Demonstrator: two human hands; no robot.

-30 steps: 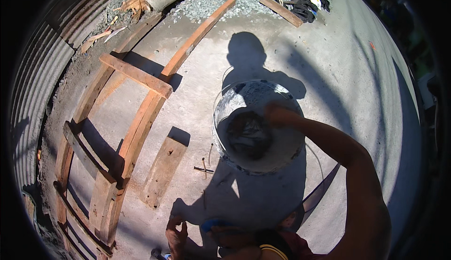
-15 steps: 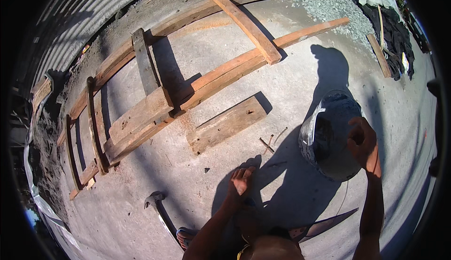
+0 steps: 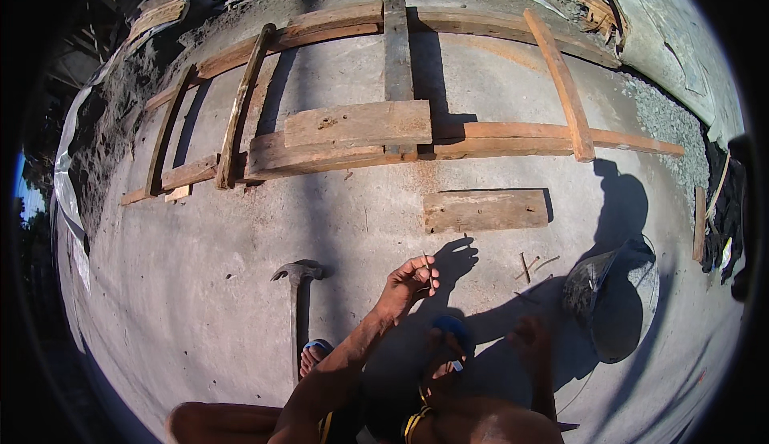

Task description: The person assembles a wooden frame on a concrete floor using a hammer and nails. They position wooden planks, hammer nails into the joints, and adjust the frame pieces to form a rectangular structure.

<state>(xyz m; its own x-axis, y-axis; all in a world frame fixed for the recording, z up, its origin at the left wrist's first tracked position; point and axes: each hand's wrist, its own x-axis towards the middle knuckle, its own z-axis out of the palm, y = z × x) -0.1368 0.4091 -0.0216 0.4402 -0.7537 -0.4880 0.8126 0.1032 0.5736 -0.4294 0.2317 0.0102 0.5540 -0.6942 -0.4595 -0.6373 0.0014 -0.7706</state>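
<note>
From above, I looked down at my left hand [image 3: 406, 286], raised over a grey concrete floor [image 3: 200, 300] in hard sunlight. It pinched a nail [image 3: 428, 269] between thumb and fingertips, and the nail stood almost upright above the knuckles, pointing away from me. The nail was thin, dark and straight, too small for me to make out its head. My right hand [image 3: 530, 338] lay low in deep shadow near my knee; I could not tell whether it was closed or held anything. A hammer [image 3: 297, 300] lay flat on the floor just left of the left hand, its metal head away from me and its handle running back toward my sandalled foot [image 3: 314, 354]. A few loose nails [image 3: 530, 266] were scattered on the concrete to the right, near a tipped round bucket [image 3: 613, 296]. A short plank [image 3: 485, 210] lay beyond the hand, and past it stretched a rough wooden frame [image 3: 352, 135] of nailed boards.
</note>
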